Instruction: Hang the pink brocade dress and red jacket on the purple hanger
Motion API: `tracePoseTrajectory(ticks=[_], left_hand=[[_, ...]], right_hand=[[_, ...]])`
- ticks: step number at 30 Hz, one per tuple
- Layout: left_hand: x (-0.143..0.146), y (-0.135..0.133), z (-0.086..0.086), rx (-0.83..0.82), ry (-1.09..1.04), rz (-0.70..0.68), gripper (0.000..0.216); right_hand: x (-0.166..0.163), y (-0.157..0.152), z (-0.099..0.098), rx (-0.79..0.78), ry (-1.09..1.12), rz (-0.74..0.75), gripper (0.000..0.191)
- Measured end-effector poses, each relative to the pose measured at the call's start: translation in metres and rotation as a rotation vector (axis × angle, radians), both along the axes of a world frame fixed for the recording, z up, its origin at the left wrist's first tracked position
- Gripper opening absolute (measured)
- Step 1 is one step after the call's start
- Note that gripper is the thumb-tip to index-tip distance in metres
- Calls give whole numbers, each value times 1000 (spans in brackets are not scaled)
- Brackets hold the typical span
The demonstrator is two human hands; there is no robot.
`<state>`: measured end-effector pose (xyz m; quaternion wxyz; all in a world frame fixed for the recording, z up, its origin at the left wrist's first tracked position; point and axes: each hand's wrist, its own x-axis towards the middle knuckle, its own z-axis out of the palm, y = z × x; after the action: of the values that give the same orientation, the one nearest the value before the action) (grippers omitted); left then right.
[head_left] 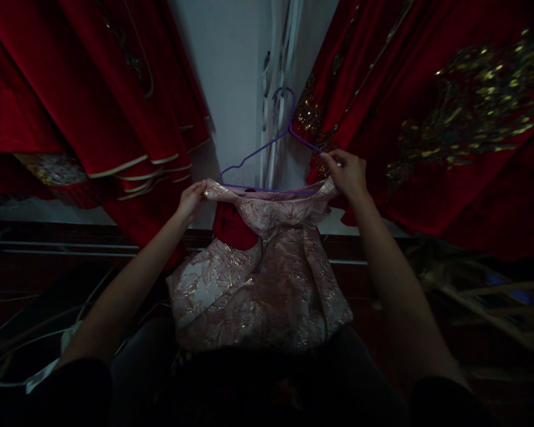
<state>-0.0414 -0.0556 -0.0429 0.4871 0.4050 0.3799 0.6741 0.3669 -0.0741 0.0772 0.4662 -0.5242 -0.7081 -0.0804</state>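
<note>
A shiny pink brocade dress (276, 290) hangs down in front of me, its skirt spread over my lap. Its top edge sits along a purple hanger (262, 146), whose hook points up and away from me. My left hand (192, 200) pinches the dress's left upper corner beside the hanger's end. With thumb and fingers closed, my right hand (347, 172) grips the hanger's right arm, close to the dress's right upper corner. A plain red cloth piece (235, 228) shows behind the bodice on the left.
Red garments with gold trim (115, 107) hang on the left, and red cloth with gold sequins (471, 101) on the right. Between them stands a pale wall (231, 71). White cables (26, 350) lie at lower left; a slatted wooden frame (485, 308) is at lower right.
</note>
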Motion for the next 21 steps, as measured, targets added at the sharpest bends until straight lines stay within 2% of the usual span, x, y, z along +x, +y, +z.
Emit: tracePoseTrajectory(ticks=[4,10,16,21], left_hand=[[1,1,3,-2,19,59,32],[9,3,19,26,72,89,34],[17,11,38,159,255,54,33],[38,28,58,341,462,20,45]], right_hand=[[0,2,-1,6,2,2,54],[1,2,-1,-4,-5,-4,53],[1,3,-2,7,-6,11,53],[3,5,-3,5,-11,-2,53]])
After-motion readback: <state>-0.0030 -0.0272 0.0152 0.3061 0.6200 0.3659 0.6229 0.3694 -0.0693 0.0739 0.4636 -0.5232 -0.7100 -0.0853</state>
